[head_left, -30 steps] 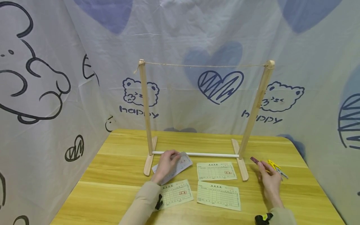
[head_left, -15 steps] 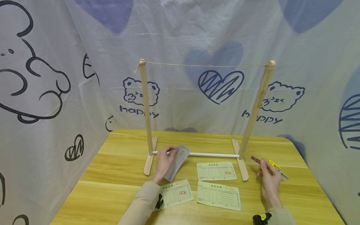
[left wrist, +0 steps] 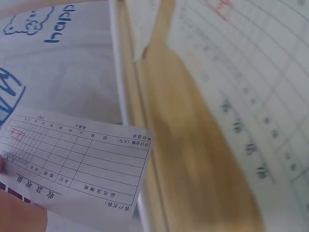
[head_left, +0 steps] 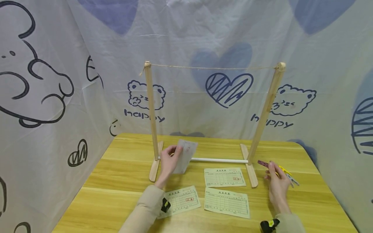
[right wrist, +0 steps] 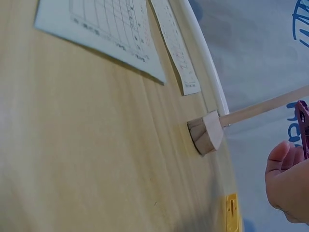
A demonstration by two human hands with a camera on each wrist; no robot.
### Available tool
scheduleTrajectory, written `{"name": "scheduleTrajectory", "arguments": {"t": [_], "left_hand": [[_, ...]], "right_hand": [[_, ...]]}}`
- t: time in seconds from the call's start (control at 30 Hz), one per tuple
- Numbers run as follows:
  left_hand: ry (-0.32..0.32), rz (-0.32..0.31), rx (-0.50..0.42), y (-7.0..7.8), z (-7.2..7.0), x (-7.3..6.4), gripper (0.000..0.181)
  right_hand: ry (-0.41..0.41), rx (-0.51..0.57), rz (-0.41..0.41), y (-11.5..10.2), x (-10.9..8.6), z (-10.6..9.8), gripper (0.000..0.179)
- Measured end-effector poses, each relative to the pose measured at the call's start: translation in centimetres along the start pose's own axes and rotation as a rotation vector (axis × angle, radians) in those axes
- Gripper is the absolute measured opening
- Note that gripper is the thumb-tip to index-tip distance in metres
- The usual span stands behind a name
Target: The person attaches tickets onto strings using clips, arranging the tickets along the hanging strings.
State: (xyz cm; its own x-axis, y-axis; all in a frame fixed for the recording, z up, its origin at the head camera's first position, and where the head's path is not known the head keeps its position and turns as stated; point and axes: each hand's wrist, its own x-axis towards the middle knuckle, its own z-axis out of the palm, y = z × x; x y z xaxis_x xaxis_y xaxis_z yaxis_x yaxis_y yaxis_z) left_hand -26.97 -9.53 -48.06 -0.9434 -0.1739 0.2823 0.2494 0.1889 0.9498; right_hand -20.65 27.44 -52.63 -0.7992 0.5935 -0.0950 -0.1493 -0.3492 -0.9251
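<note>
One thin paper rectangle (head_left: 186, 158) in left hand (head_left: 169, 161); maroon clip (head_left: 262, 163) in right hand (head_left: 278, 183).

wht cloth backdrop (head_left: 175, 38) w/ blue hearts (head_left: 112, 14), wood-grain tbl (head_left: 102, 197)

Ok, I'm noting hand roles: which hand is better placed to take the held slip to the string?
Probably the left hand: it holds the slip, in front of the stand, while the right hand holds a purple clip to the side.

The table (head_left: 96, 194) (yellowish woodgrain) bears three printed slips (head_left: 225, 177), a wooden frame (head_left: 265, 113) and coloured clips (head_left: 285, 170)
</note>
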Motion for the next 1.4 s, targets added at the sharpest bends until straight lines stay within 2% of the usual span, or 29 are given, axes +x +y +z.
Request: {"name": "scheduleTrajectory", "arguments": {"t": [0.13,0.3,0.43,0.57,0.77,0.97,1.17,1.4], "left_hand": [[0.025,-0.010,-0.077,0.9,-0.1,0.3,0.026],[0.031,-0.094,-0.127,2.3,-0.3,0.6,0.028],[0.039,-0.153,-0.129,3.3,-0.6,0.7,0.029],[0.047,-0.170,-0.143,3.9,-0.8,0.9,0.030],[0.041,-0.200,-0.225,5.1,-1.3,1.2,0.032],[0.011,-0.202,-0.326,5.7,-1.7,1.5,0.029],[0.031,-0.184,-0.436,6.4,-1.8,1.7,0.019],[0.028,-0.191,-0.512,7.3,-2.2,2.0,0.011]], "right_hand": [[-0.002,0.001,-0.017,-0.2,-0.2,0.3,0.033],[-0.003,0.026,-0.011,-0.5,-0.4,0.7,0.046],[-0.010,0.075,-0.014,-0.7,-0.7,1.1,0.034],[-0.020,0.166,-0.023,-1.1,-0.9,1.5,0.020],[-0.017,0.296,-0.021,-1.8,-1.3,2.5,0.019],[-0.038,0.369,-0.040,-2.4,-1.7,3.5,0.021],[-0.072,0.383,-0.057,-3.0,-2.1,4.5,0.018],[-0.107,0.446,-0.039,-3.8,-2.8,5.6,0.019]]}}
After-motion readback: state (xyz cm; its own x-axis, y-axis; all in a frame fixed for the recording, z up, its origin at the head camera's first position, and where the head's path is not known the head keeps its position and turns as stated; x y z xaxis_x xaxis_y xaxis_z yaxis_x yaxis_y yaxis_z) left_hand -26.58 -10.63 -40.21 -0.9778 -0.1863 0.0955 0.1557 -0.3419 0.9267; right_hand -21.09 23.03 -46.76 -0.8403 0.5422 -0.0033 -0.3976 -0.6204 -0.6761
